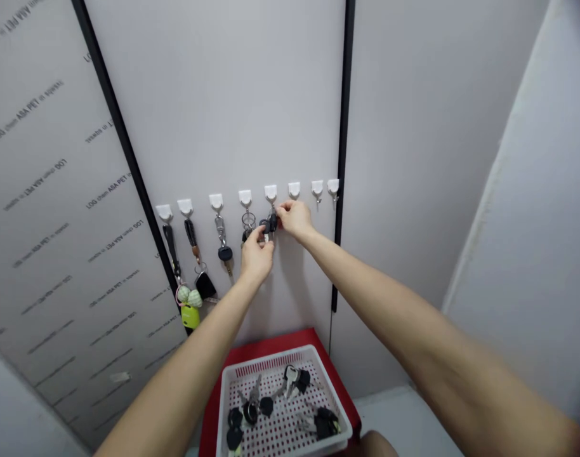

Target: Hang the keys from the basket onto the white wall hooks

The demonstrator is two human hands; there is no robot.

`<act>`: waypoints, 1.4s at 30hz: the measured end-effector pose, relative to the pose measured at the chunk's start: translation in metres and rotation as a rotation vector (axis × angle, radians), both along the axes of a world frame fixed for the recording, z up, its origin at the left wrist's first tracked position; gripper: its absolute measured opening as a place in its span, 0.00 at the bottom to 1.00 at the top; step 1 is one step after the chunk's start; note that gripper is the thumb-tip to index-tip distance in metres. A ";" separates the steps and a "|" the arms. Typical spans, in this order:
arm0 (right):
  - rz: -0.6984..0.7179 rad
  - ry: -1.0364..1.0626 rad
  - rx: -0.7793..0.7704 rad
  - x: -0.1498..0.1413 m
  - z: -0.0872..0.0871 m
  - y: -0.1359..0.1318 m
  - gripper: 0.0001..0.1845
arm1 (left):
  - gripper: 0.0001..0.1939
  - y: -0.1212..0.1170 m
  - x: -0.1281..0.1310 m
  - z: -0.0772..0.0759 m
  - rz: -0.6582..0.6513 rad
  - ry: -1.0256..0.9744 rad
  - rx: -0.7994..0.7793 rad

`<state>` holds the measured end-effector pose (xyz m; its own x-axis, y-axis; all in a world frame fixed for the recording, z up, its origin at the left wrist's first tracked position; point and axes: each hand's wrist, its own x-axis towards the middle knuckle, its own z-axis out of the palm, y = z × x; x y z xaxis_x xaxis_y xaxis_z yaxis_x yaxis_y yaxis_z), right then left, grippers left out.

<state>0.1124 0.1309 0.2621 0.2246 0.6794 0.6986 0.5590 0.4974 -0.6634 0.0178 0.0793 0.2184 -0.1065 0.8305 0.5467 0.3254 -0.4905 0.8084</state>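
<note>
A bunch of black-headed keys (273, 222) is at the fifth white wall hook (270, 191) from the left. My left hand (257, 259) pinches a key of this bunch from below, fingertips closed. From the right, my right hand (297, 219) has its thumb and fingers closed at the top of the same bunch, just under the hook. Whether the ring sits on the hook is too small to tell. Left of my fingers, a key ring (248, 220) hangs on the fourth hook (245, 197), its keys partly hidden by my left hand.
Other hooks hold a key with a metal clip (224, 252), a black fob (205, 285) and a strap with a green tag (190, 315). Bare hooks (317, 188) are at the right. Below, a white plastic basket (281, 362) with several keys stands on a red surface (313, 339).
</note>
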 end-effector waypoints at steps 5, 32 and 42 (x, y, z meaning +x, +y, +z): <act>0.024 -0.002 0.037 0.013 -0.041 -0.020 0.12 | 0.18 -0.020 -0.017 -0.055 -0.063 0.081 -0.005; 0.513 -0.413 -0.618 0.001 -0.248 -0.112 0.10 | 0.21 -0.079 -0.043 -0.217 -0.296 0.555 -0.442; 0.428 -0.592 -0.542 0.016 -0.217 -0.107 0.12 | 0.08 -0.064 -0.042 -0.201 -0.222 0.251 -0.519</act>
<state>0.1287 0.0234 0.0449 -0.4166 0.8911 0.1800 0.7219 0.4447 -0.5302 -0.0237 0.0158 0.0171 0.1787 0.9826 0.0508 0.4724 -0.1310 0.8716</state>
